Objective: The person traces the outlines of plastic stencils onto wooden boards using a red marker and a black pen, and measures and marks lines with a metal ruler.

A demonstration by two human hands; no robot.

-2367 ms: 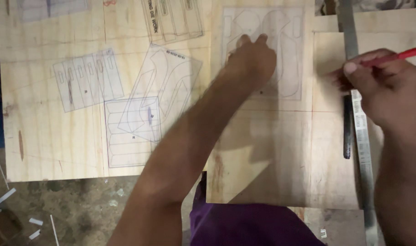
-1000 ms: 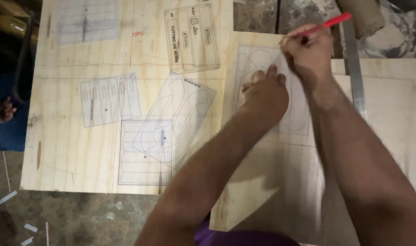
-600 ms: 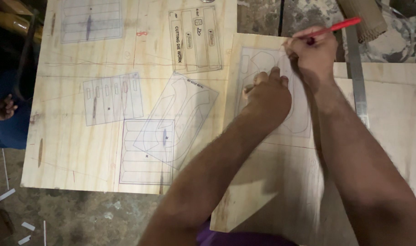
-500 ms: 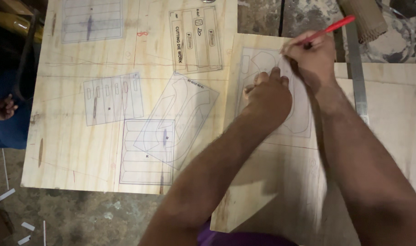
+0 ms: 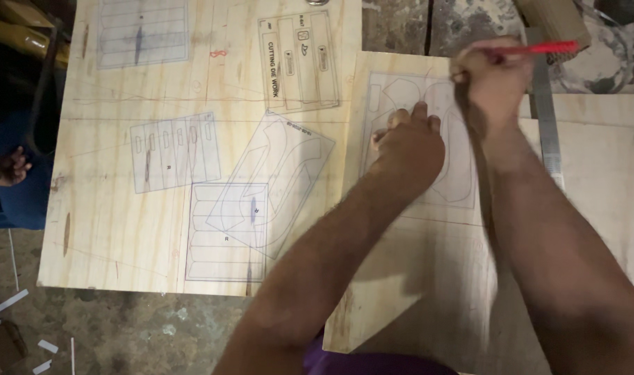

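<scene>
My left hand (image 5: 408,142) presses flat on a clear plastic template (image 5: 456,177) that lies on a plywood board (image 5: 595,208) at the right. My right hand (image 5: 490,76) grips a red pencil (image 5: 539,48) and holds it at the template's upper right edge. The pencil's tip is hidden behind my fingers. Both forearms cross the lower half of the board.
A larger plywood sheet (image 5: 108,229) at the left carries several clear templates (image 5: 261,187). A metal ruler (image 5: 546,118) lies along the right board. Another person's hand (image 5: 7,167) shows at the far left. The dusty floor (image 5: 122,333) holds scraps.
My right hand came from the ruler on the right to the template's top edge with the pencil, then shifted slightly right. My left hand stays pressed on the template.
</scene>
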